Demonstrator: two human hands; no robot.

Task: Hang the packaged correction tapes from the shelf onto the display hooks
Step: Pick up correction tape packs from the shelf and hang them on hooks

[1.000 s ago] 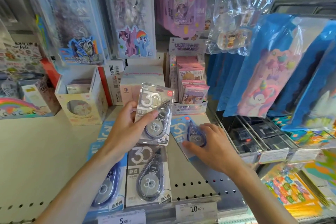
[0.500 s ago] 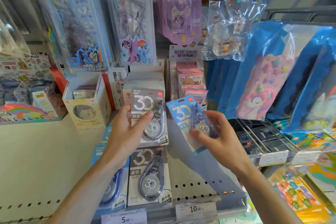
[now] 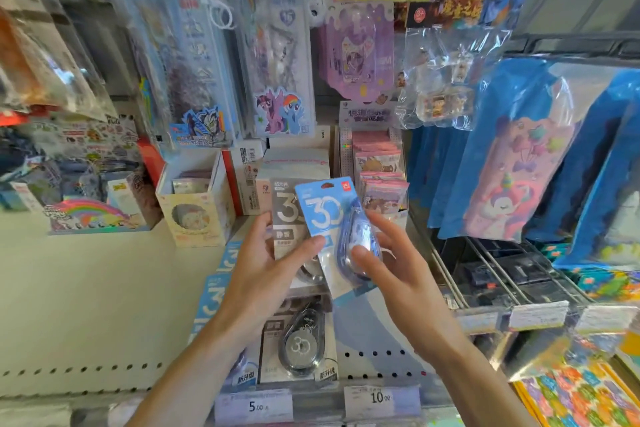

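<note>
- My right hand now holds the blue correction tape pack, lifted off the shelf.
- My left hand grips the grey pack; I judge both ready for hanging.

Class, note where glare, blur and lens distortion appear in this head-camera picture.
Head view: glare whitens the blister of the blue correction tape pack; the hanging clear bags also shine; edges smear with blur, and wide-angle bending curves the shelf.

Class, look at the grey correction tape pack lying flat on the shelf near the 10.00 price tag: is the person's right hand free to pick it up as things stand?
Probably not yet. The right hand is busy holding the blue pack, and the left hand holds a grey pack too. The pack on the shelf lies uncovered just below, so only full hands stand in the way.
</note>
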